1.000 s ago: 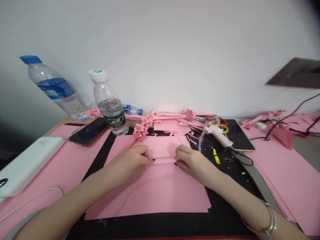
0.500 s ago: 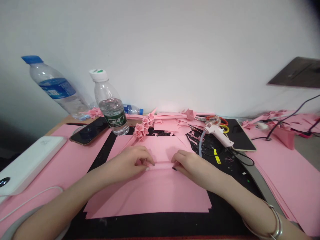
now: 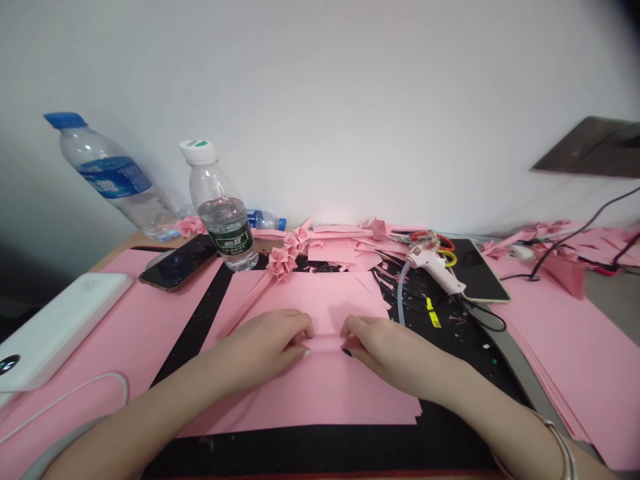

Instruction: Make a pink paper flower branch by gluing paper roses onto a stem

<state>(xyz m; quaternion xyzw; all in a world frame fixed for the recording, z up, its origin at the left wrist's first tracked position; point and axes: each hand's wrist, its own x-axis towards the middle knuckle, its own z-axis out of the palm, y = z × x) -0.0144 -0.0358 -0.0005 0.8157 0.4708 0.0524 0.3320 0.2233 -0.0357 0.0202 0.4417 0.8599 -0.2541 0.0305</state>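
A narrow roll of pink paper (image 3: 327, 343) lies crosswise over the middle of a stack of pink paper sheets (image 3: 320, 397). At its left end my left hand (image 3: 270, 343) is closed, thumb and fingers curled round the paper. My right hand (image 3: 387, 347) pinches the right end in the same way, thumb below and fingers above. A short stretch of the roll shows between the two hands; its ends are hidden by my fingers. The stack rests on a black mat (image 3: 300, 453).
Behind the stack are pink paper flowers (image 3: 283, 264), a water bottle (image 3: 233, 230) and a phone (image 3: 180, 262). A glue gun (image 3: 436, 267) with its cord lies to the right, near a black tablet (image 3: 480, 270). A white power bank (image 3: 65, 327) sits left; more pink sheets (image 3: 575, 360) lie right.
Both hands have drawn slightly nearer to me, and the paper roll between them has come along. The things around them look the same.
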